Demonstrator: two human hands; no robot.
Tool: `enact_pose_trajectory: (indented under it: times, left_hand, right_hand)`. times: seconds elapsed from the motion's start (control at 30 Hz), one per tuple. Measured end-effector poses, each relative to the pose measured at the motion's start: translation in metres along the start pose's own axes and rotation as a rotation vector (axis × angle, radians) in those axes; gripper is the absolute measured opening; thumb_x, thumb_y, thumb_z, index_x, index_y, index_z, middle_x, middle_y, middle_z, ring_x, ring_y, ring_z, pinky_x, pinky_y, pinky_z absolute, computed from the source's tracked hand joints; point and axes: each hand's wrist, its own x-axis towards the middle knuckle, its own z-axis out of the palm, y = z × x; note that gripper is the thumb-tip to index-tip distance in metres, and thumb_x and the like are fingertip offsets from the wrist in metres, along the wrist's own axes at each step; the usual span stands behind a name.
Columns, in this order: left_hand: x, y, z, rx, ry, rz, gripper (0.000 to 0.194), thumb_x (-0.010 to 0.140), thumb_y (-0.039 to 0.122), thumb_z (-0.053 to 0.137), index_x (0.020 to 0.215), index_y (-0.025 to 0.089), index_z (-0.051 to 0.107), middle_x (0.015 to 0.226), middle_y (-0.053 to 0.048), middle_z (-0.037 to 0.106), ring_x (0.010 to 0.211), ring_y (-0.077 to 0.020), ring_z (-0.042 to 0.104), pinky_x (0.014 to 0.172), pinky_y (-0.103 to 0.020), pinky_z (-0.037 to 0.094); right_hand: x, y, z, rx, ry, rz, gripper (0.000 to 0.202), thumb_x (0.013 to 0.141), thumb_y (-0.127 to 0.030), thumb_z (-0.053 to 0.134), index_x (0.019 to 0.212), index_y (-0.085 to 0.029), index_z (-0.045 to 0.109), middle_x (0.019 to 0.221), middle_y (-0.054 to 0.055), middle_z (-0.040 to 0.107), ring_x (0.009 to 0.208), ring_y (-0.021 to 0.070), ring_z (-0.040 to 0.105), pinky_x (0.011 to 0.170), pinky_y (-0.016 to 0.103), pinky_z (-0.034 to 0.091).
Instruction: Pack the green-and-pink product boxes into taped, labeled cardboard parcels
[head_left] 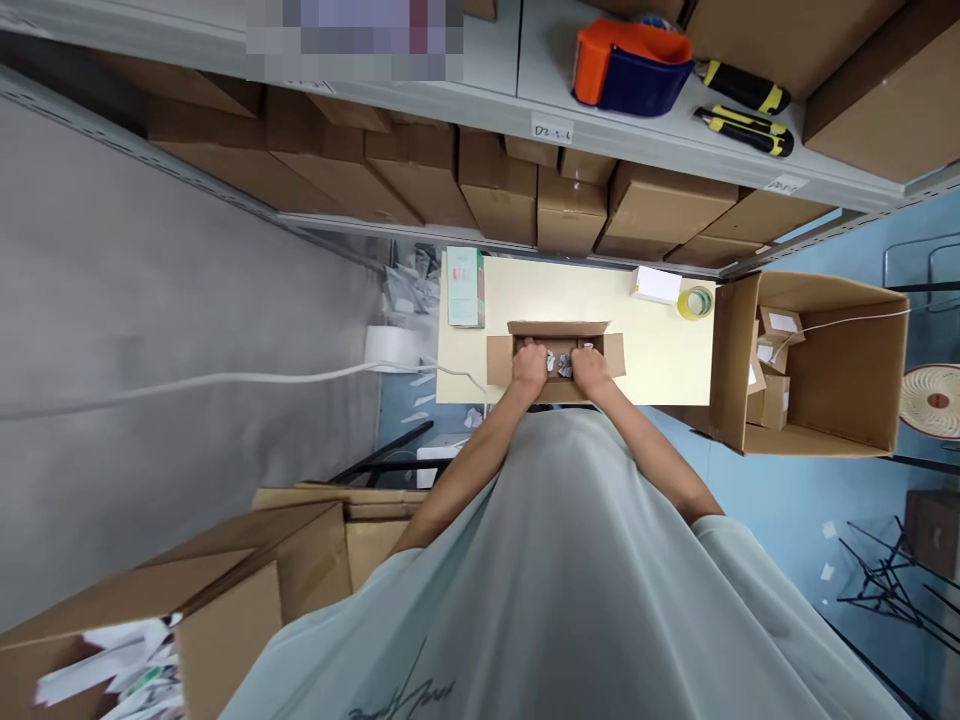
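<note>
A small open cardboard box with its flaps folded out stands at the near edge of the pale yellow table. My left hand is closed in a fist over the left part of the box. Over its right part, my right hand is closed too. Bits of crumpled paper show inside the box between the two fists, close against the fingers. Whether the fists grip this paper or the box's near wall is hidden.
On the table are a green box, a white box and a yellow tape roll. A large carton holding small boxes stands right. Overhead, a shelf carries cartons, utility knives and an orange-blue tape dispenser. A cable crosses left.
</note>
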Motion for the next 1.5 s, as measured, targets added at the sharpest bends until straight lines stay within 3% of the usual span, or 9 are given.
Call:
enact_pose_trajectory:
  times: [0.1,0.27,0.5,0.63,0.73,0.9,1.03,1.3,1.5]
  left_hand:
    - [-0.003,0.001,-0.005,-0.022,-0.007,-0.007,0.03,0.098,0.006,0.069,0.123,0.008,0.086,0.138,-0.031,0.073,0.124,-0.04,0.079,0.111,-0.047,0.063]
    - [-0.019,-0.008,-0.022,-0.075,0.018,0.023,0.028,0.104,0.011,0.063,0.116,0.013,0.088,0.121,-0.025,0.083,0.121,-0.0389,0.08,0.11,-0.046,0.061]
    - [-0.052,-0.052,-0.08,-0.413,0.393,0.012,0.024,0.104,0.023,0.064,0.114,0.025,0.086,0.114,-0.007,0.088,0.104,-0.0279,0.082,0.104,-0.037,0.06]
    - [-0.039,-0.088,-0.109,-0.508,0.577,-0.128,0.031,0.107,0.02,0.055,0.126,0.021,0.08,0.13,-0.009,0.083,0.11,-0.0277,0.081,0.108,-0.039,0.059]
    - [-0.013,-0.11,-0.112,-0.494,0.613,-0.235,0.041,0.106,0.023,0.061,0.145,0.017,0.07,0.143,-0.017,0.075,0.126,-0.0345,0.076,0.116,-0.045,0.056]
    - [0.032,-0.126,-0.093,-0.49,0.464,-0.426,0.098,0.092,0.036,0.088,0.171,0.005,0.039,0.165,-0.032,0.053,0.145,-0.0481,0.065,0.12,-0.051,0.055]
    - [0.055,-0.127,-0.076,-0.5,0.355,-0.445,0.1,0.086,0.036,0.095,0.167,0.006,0.045,0.161,-0.033,0.057,0.145,-0.0494,0.066,0.118,-0.051,0.057]
    - [0.054,-0.139,-0.072,-0.59,0.382,-0.428,0.056,0.089,0.03,0.087,0.139,0.015,0.07,0.139,-0.018,0.078,0.126,-0.0336,0.077,0.11,-0.043,0.063]
    - [0.004,-0.146,-0.098,-0.875,0.44,-0.092,0.069,0.077,0.03,0.093,0.141,0.018,0.07,0.135,-0.008,0.082,0.123,-0.0266,0.078,0.107,-0.038,0.065]
  right_hand:
    - [0.002,-0.002,-0.006,-0.027,-0.068,0.034,0.037,0.105,-0.001,0.056,0.132,-0.003,0.08,0.131,0.031,0.081,0.126,0.0325,0.081,0.109,0.038,0.061]
    - [-0.014,-0.001,-0.025,-0.059,-0.067,-0.006,0.035,0.108,-0.006,0.057,0.136,-0.004,0.078,0.133,0.03,0.081,0.127,0.0322,0.079,0.109,0.036,0.057]
    - [-0.031,-0.012,-0.092,0.069,0.223,-0.21,0.029,0.117,-0.027,0.056,0.135,-0.017,0.076,0.122,0.017,0.086,0.116,0.0326,0.081,0.102,0.037,0.056]
    - [0.007,-0.046,-0.127,0.14,0.353,-0.347,0.034,0.117,-0.028,0.052,0.142,-0.017,0.072,0.124,0.014,0.085,0.117,0.0308,0.08,0.107,0.039,0.056]
    - [0.055,-0.08,-0.138,0.12,0.328,-0.398,0.037,0.114,-0.022,0.054,0.146,-0.014,0.07,0.134,0.017,0.081,0.123,0.0314,0.078,0.112,0.042,0.055]
    - [0.134,-0.127,-0.135,0.024,0.194,-0.354,0.051,0.108,-0.015,0.064,0.158,-0.008,0.061,0.153,0.024,0.07,0.137,0.0344,0.071,0.121,0.045,0.052]
    - [0.168,-0.145,-0.126,0.024,0.142,-0.276,0.052,0.107,-0.013,0.064,0.159,-0.008,0.058,0.156,0.025,0.067,0.139,0.0339,0.07,0.122,0.043,0.051]
    - [0.164,-0.124,-0.115,0.143,0.175,-0.247,0.068,0.108,-0.022,0.064,0.171,-0.005,0.044,0.166,0.028,0.059,0.151,0.0359,0.063,0.128,0.05,0.051]
    - [0.126,-0.075,-0.136,0.511,0.402,-0.342,0.088,0.108,-0.057,0.069,0.176,-0.011,0.036,0.173,0.028,0.051,0.149,0.0367,0.064,0.118,0.051,0.06]
